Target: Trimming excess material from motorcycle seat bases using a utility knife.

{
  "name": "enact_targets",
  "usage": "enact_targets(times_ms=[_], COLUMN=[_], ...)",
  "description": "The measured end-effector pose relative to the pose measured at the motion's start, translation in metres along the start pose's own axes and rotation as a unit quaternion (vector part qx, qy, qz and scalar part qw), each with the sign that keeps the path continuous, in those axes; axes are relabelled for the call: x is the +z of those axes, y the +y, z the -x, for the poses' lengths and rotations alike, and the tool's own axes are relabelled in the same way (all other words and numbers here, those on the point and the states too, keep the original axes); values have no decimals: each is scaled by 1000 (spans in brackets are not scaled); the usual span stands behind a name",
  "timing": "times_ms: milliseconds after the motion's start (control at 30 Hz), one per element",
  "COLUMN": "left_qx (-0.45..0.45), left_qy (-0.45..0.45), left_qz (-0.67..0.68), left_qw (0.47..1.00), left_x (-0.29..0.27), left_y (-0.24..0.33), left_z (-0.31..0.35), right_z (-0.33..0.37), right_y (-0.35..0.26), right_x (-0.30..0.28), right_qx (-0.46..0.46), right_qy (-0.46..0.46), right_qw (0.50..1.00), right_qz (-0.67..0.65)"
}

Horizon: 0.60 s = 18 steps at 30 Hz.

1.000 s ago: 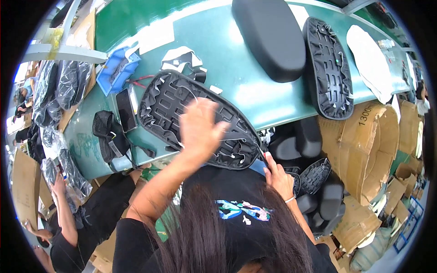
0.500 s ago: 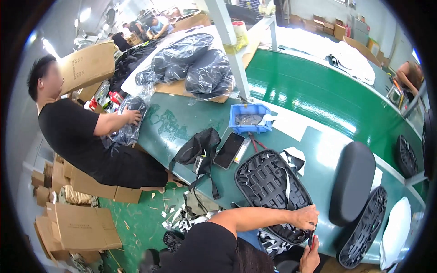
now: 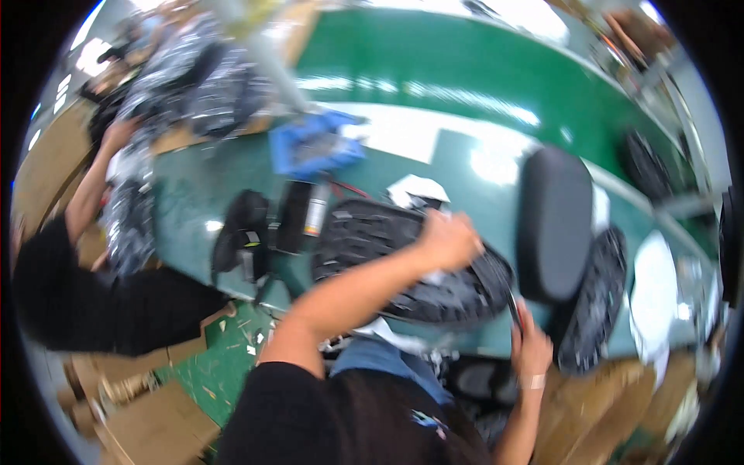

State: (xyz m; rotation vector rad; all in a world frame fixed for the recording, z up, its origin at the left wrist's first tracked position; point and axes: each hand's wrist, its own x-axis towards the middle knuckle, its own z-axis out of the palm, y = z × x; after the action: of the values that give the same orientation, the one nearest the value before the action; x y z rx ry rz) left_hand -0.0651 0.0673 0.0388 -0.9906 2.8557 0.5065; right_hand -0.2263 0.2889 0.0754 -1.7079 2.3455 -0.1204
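A long black molded shell (image 3: 372, 232) with a slotted inside lies on the green table in front of me. Above its right half is my left hand (image 3: 452, 240), closed in a fist on a dark strip of fabric (image 3: 492, 271) that stretches toward the shell's right end. My right hand (image 3: 532, 347) grips a slim dark tool (image 3: 513, 306) at that same end, its tip against the rim. Blur hides the tool's exact kind. White and black cloth (image 3: 418, 191) sits at the shell's far edge.
A black padded cushion (image 3: 552, 225) and another slotted shell (image 3: 595, 310) lie to the right, beside a white piece (image 3: 653, 298). Farther left are a blue bin (image 3: 314, 147), a phone (image 3: 293, 217) and a black pouch (image 3: 242, 232). A co-worker (image 3: 93, 287) handles plastic-wrapped items at the left.
My left hand has moved up and away from the shell's near right end, drawing the dark strip. My right hand stays at the rim with the tool. The view has swung, blurring it.
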Motion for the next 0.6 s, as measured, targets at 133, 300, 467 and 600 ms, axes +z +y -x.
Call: enact_targets(times_ms=[133,300,467,600], left_qx=[-166,74,117,113], left_qy=[-104,51,-15,75], left_qz=[448,464,706,799], left_qw=[872,881,698,585], left_x=[-8,-14,6,-28], left_y=[-49,-24,-20,-30], left_z=[6,12,-26,-33], right_z=[-83,-124,-124,-82], right_y=[20,34,20,0], right_x=[-23,-38,-30,-25], right_qx=[-99,-149,-180,-66], right_qy=[-88,-142,-169,-153], right_qw=[991,978,968,986], right_qz=[18,-21,52,16])
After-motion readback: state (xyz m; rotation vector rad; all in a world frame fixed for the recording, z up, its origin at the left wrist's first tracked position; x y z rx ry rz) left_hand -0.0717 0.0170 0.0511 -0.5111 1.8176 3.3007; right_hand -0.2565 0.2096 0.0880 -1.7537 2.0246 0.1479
